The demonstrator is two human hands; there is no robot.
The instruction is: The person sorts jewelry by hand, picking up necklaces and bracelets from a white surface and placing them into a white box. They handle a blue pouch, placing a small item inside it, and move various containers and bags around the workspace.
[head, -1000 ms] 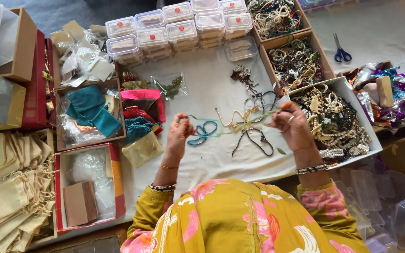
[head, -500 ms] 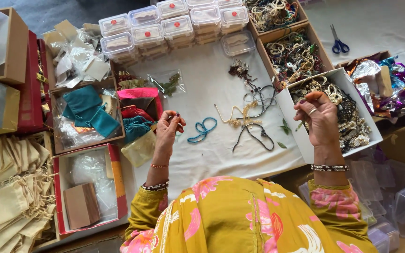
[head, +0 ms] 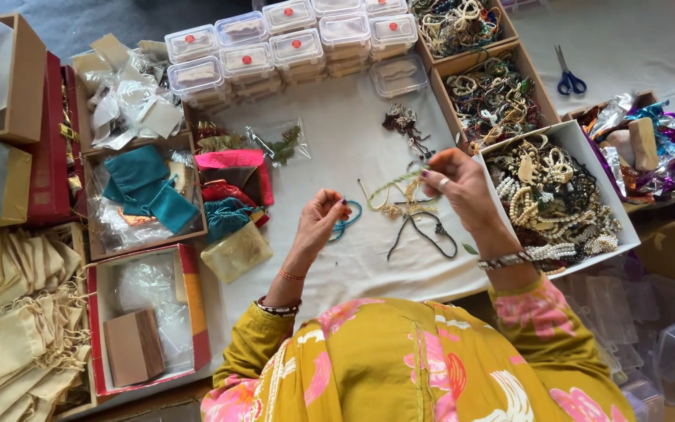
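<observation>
Your right hand (head: 462, 186): raised over the white cloth (head: 337, 148), fingertips pinched on one end of a pale green beaded strand (head: 394, 184). The strand hangs in a shallow curve toward your left hand (head: 323, 216), whose fingers are drawn together at their tips; whether they grip the other end cannot be told.

On the cloth under the strand: a gold-toned chain (head: 400, 208), a dark cord necklace (head: 419, 230), a blue loop (head: 347, 219) just behind your left hand.

Just right of your right hand: a white tray (head: 587, 156) heaped with cream and dark bead jewellery. Beyond it, two cardboard boxes (head: 537, 86) of mixed bangles and beads.

Far side: stacked clear lidded containers (head: 291, 43) with red dots. Blue-handled scissors (head: 566, 74) at far right.

Left side: teal and pink fabric pouches (head: 197, 187), beige drawstring bags (head: 9, 328).
</observation>
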